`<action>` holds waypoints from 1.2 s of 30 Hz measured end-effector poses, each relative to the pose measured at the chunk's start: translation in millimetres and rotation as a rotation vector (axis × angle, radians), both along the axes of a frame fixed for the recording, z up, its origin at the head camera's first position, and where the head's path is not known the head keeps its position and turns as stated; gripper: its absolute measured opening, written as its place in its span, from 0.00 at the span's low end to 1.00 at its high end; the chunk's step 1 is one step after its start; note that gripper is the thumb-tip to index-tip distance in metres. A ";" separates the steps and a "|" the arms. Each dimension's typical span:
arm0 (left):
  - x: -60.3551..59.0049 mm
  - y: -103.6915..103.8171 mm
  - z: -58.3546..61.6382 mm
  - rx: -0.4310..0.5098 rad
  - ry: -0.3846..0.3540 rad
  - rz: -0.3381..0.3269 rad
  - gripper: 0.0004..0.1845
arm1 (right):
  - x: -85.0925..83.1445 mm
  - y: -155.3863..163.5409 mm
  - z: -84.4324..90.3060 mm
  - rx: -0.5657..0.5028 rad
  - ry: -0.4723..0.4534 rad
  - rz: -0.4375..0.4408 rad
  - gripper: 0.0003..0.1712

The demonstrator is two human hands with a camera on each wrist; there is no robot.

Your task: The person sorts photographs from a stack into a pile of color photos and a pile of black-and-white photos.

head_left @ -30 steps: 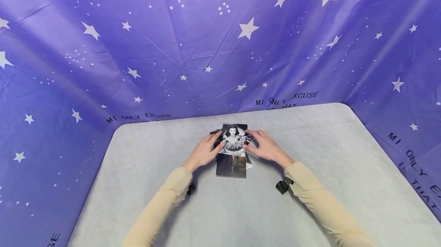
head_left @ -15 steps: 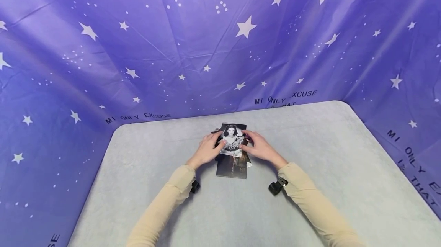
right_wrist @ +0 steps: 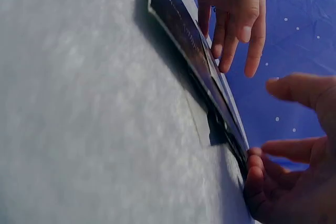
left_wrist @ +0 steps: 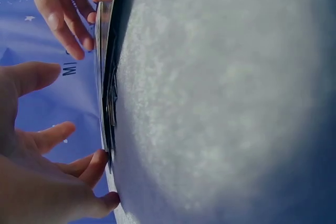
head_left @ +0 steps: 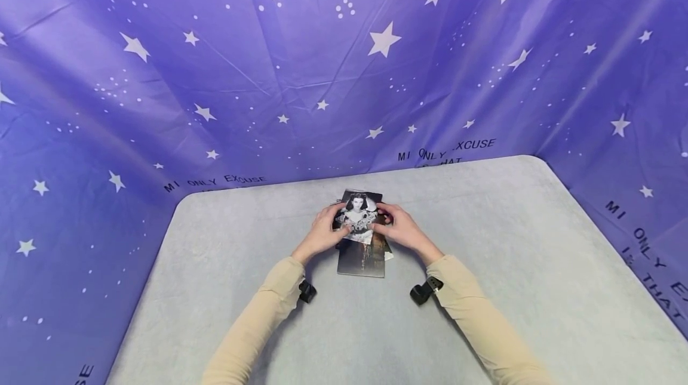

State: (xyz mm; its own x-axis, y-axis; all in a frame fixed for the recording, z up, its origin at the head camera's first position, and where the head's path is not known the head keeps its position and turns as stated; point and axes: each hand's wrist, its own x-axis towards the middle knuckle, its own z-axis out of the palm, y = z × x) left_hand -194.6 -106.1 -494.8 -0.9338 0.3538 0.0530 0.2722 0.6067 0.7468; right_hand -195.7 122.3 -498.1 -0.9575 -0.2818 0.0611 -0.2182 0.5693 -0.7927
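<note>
The top photo [head_left: 359,218] is black-and-white, over a darker card [head_left: 361,261]. The table [head_left: 484,289] is pale grey; the backdrop [head_left: 269,62] is purple (white stars, dots), the sleeves [head_left: 473,307] beige.

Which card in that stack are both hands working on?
The top one, the black-and-white portrait card, farthest back; the left hand and right hand touch its edges. The dark card below sticks out nearer.
</note>
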 end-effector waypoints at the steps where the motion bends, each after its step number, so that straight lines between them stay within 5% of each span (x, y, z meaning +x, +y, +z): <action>1: -0.2 -0.4 0.5 0.017 -0.010 0.001 0.35 | 0.1 -1.4 0.9 -0.001 -0.010 -0.010 0.39; 10: -5.3 -3.5 3.2 0.333 -0.219 0.054 0.34 | 1.8 -12.3 4.0 0.068 0.017 -0.036 0.38; 15: -6.5 -5.7 -3.3 0.444 -0.233 0.100 0.33 | 1.5 -13.2 1.7 0.037 0.022 -0.058 0.38; 27: -2.5 2.8 -8.9 0.609 -0.186 0.191 0.28 | -1.3 -6.0 -2.1 -0.375 -0.072 -0.078 0.37; 36: -0.5 12.4 -10.8 0.781 -0.290 0.202 0.30 | 2.3 8.1 -0.6 -0.537 -0.203 -0.046 0.35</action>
State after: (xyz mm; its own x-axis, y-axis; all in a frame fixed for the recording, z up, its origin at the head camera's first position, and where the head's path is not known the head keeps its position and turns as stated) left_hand -195.1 -93.7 -505.5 -0.9893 0.1403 -0.0387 -0.0522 -0.0942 0.9942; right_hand -193.4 130.4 -498.7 -0.9755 -0.2199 -0.0023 -0.0158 0.0804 -0.9966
